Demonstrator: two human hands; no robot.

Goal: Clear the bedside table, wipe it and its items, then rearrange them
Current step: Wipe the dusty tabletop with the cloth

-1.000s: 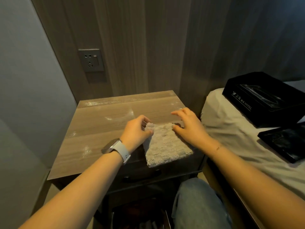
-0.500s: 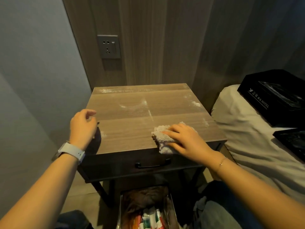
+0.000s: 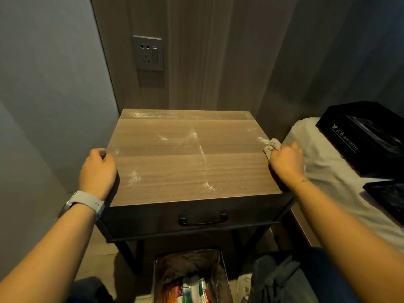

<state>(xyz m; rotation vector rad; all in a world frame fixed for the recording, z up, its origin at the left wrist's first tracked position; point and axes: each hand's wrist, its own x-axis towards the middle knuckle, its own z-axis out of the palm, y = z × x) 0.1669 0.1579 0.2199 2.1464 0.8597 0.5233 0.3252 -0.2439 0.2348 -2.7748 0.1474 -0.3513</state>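
From the head camera, we had our left hand curled over the left edge of the desk, gripping it. Our right hand was at the right edge, fingers bunched around the cloth, which sat right at the desk's edge. White dusty smears streaked the top. A black box sat on the bed beside us, and a bin stood under the desk.
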